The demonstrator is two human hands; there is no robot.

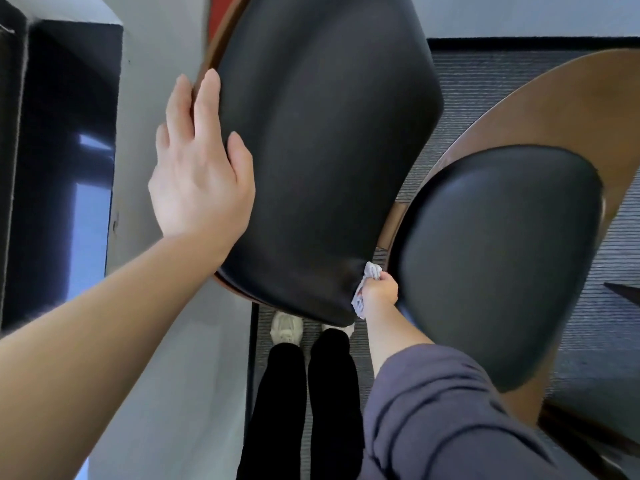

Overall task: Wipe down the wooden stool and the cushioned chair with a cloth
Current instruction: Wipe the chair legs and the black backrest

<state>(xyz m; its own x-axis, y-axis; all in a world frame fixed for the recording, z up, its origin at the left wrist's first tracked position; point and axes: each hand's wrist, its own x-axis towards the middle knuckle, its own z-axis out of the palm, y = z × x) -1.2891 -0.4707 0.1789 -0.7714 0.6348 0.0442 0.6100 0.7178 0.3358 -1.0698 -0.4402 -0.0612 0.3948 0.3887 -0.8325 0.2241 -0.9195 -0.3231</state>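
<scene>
A large black cushion (325,140) on a curved wooden shell fills the middle of the head view; it belongs to the cushioned chair. My left hand (197,168) lies flat against the cushion's left side, fingers straight. My right hand (379,289) grips a small grey cloth (363,289) and holds it against the cushion's lower right corner. A second black cushion (498,265) sits to the right on a brown wooden shell (540,109). No wooden stool is in view.
My legs in black trousers and white shoes (285,332) stand on the striped grey carpet (502,84) below the cushion. A grey wall (162,43) and a dark panel (65,161) run along the left.
</scene>
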